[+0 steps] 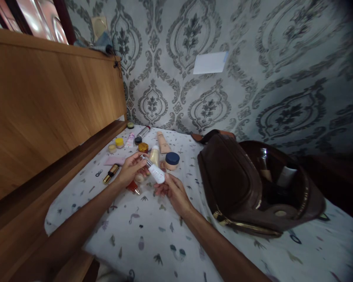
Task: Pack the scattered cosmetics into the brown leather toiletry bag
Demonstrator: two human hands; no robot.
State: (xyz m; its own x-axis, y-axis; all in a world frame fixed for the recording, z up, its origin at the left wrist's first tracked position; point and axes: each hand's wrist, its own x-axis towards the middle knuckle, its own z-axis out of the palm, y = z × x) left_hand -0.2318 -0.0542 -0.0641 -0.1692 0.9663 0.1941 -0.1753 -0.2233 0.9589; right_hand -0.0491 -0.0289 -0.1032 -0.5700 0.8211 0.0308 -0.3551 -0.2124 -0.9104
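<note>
Between my two hands is a small white cosmetic bottle (157, 174) with a silver cap, held at a tilt above the bed sheet. My left hand (132, 169) has its fingers on the silver cap end. The white base rests in the fingers of my right hand (174, 191). Just behind the bottle stand a cream-coloured tube (154, 155) and a jar with a dark blue lid (172, 159). Partly under my left hand lies an orange-red bottle with a gold tip (133, 187). A black and gold tube (111, 173) lies left of that hand.
An open brown leather bag (229, 184) with bottles inside stands at the right. Farther back lie a beige tube (163, 142), an amber-lidded jar (143, 147), a yellow-lidded jar (119, 142) and a pink tube (130, 140). A wooden panel (53, 90) borders the left side; patterned wall rises behind.
</note>
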